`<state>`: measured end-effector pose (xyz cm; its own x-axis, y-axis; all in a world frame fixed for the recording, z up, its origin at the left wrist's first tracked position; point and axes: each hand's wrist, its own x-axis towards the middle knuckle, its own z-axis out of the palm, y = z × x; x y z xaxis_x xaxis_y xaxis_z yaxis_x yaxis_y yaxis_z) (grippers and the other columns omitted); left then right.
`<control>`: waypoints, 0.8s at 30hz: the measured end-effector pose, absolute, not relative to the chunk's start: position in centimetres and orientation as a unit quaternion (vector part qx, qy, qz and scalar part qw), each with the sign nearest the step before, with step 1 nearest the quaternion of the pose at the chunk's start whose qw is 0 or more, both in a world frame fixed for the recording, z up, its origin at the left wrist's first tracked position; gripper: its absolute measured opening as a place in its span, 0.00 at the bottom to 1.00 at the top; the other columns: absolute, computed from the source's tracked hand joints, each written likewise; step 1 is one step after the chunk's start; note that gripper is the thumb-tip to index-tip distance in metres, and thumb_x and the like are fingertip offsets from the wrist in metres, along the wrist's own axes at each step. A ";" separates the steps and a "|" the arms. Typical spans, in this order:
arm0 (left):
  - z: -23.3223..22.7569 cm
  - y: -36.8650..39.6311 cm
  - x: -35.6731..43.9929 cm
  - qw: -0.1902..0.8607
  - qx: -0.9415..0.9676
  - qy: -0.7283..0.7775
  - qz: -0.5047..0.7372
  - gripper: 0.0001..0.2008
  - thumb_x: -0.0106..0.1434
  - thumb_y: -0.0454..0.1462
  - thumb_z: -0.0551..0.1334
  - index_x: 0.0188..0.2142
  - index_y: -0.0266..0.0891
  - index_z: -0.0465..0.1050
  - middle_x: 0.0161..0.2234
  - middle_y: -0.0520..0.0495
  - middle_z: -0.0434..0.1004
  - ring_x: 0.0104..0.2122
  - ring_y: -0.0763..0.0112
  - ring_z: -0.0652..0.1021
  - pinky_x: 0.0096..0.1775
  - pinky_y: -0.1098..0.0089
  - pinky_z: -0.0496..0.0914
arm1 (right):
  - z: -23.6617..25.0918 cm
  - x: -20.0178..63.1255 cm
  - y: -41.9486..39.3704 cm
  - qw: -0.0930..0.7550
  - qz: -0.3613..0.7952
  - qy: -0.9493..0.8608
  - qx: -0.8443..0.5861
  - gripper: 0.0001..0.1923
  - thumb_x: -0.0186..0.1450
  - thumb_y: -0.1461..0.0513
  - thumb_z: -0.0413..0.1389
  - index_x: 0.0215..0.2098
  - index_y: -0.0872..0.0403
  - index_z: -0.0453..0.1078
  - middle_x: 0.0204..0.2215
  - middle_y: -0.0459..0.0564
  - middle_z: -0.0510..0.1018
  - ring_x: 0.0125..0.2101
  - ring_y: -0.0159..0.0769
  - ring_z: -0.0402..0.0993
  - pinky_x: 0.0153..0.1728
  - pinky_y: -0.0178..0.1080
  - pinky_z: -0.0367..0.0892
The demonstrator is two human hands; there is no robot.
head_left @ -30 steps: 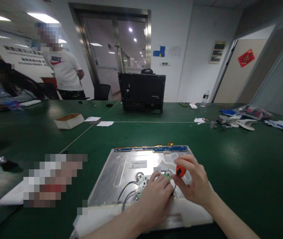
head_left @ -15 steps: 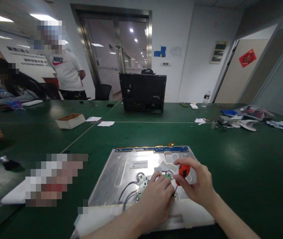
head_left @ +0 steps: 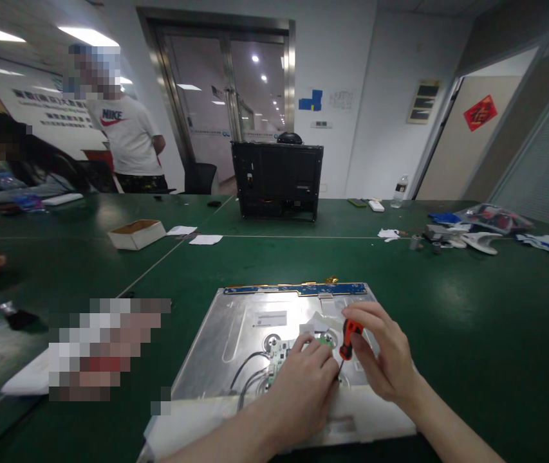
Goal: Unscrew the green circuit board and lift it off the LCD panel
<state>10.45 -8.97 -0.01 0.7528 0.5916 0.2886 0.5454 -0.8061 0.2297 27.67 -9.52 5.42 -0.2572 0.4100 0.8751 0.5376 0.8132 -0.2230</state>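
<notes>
Desk (head_left: 472, 366), green. Metal panel (head_left: 235, 315), silver, at the desk's near edge. Left hand (head_left: 306, 373): fingers bent over the circuit board (head_left: 278, 351) mid-panel; any grip underneath is hidden. Right hand (head_left: 375, 341): thumb and fingertips pinch the screwdriver (head_left: 348, 339) by its handle. Screwdriver: red-orange and black, tilted, its thin dark shaft slanting down beside the left hand; tip indistinct.

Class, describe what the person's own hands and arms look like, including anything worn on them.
The left hand and right hand wear no gloves. The forearms are bare as far as they show, without sleeves. No watch, bracelet, ring or marking can be made out.
</notes>
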 end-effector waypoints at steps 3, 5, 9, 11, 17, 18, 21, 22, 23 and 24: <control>-0.1 -8.9 10.4 0.069 0.934 0.304 0.177 0.04 0.61 0.31 0.58 0.36 0.39 0.69 0.38 0.48 0.73 0.40 0.63 0.73 0.56 0.57 0.57 | 5.3 27.8 -9.6 0.530 -0.042 -0.796 -0.291 0.16 0.67 0.68 0.46 0.52 0.53 0.62 0.36 0.53 0.78 0.34 0.38 0.77 0.30 0.39 0.73; -0.2 -8.9 10.4 0.071 0.935 0.301 0.175 0.06 0.61 0.31 0.58 0.38 0.39 0.69 0.39 0.47 0.73 0.41 0.63 0.73 0.56 0.56 0.57 | 4.9 27.7 -9.6 0.541 -0.031 -0.788 -0.291 0.15 0.66 0.66 0.49 0.51 0.53 0.60 0.37 0.53 0.78 0.31 0.36 0.77 0.29 0.39 0.73; -0.1 -8.8 10.3 0.076 0.935 0.298 0.174 0.06 0.61 0.31 0.58 0.39 0.40 0.69 0.39 0.46 0.73 0.42 0.62 0.73 0.56 0.56 0.57 | 4.0 27.3 -9.5 0.573 0.016 -0.756 -0.316 0.16 0.65 0.65 0.54 0.49 0.51 0.57 0.37 0.52 0.78 0.26 0.34 0.75 0.27 0.38 0.72; -0.1 -8.9 10.3 0.077 0.935 0.297 0.178 0.05 0.61 0.31 0.57 0.37 0.40 0.69 0.38 0.47 0.73 0.41 0.62 0.73 0.55 0.55 0.58 | 3.7 27.2 -9.4 0.584 0.054 -0.747 -0.314 0.17 0.66 0.66 0.53 0.50 0.50 0.55 0.37 0.52 0.77 0.27 0.34 0.75 0.28 0.39 0.73; 0.0 -8.9 10.4 0.064 0.936 0.295 0.183 0.03 0.61 0.31 0.57 0.34 0.40 0.67 0.36 0.47 0.72 0.39 0.62 0.73 0.55 0.55 0.58 | 4.3 27.6 -9.5 0.567 0.048 -0.760 -0.314 0.16 0.65 0.66 0.51 0.51 0.51 0.60 0.43 0.55 0.74 0.36 0.38 0.75 0.33 0.42 0.74; 0.0 -8.9 10.4 0.062 0.936 0.294 0.181 0.03 0.61 0.31 0.57 0.34 0.40 0.67 0.36 0.47 0.72 0.39 0.62 0.73 0.55 0.55 0.58 | 4.5 27.7 -9.5 0.560 0.029 -0.763 -0.320 0.16 0.65 0.67 0.51 0.51 0.51 0.62 0.44 0.55 0.73 0.39 0.40 0.75 0.34 0.43 0.74; 0.0 -8.8 10.4 0.063 0.937 0.294 0.178 0.03 0.60 0.31 0.57 0.34 0.39 0.67 0.36 0.47 0.72 0.39 0.62 0.73 0.55 0.55 0.58 | 4.9 28.0 -9.5 0.551 -0.010 -0.764 -0.337 0.16 0.65 0.68 0.50 0.49 0.52 0.67 0.43 0.55 0.73 0.41 0.41 0.74 0.36 0.43 0.74; 0.0 -8.8 10.4 0.064 0.937 0.295 0.177 0.04 0.60 0.30 0.57 0.34 0.39 0.67 0.36 0.47 0.73 0.39 0.62 0.73 0.55 0.54 0.58 | 5.0 28.1 -9.5 0.553 -0.016 -0.763 -0.336 0.16 0.64 0.69 0.50 0.49 0.52 0.67 0.42 0.54 0.74 0.40 0.41 0.75 0.36 0.43 0.74; 0.0 -8.8 10.4 0.064 0.937 0.296 0.175 0.04 0.60 0.30 0.57 0.34 0.39 0.67 0.36 0.47 0.73 0.39 0.61 0.73 0.55 0.54 0.58 | 4.9 28.0 -9.5 0.555 -0.022 -0.762 -0.332 0.16 0.64 0.68 0.51 0.50 0.52 0.67 0.41 0.54 0.75 0.40 0.41 0.75 0.37 0.43 0.74; 0.0 -8.8 10.4 0.064 0.937 0.296 0.175 0.04 0.60 0.30 0.57 0.35 0.39 0.67 0.36 0.47 0.73 0.40 0.61 0.73 0.55 0.54 0.58 | 4.8 28.0 -9.5 0.557 -0.027 -0.763 -0.325 0.17 0.64 0.68 0.52 0.50 0.52 0.66 0.40 0.53 0.76 0.40 0.41 0.76 0.37 0.44 0.74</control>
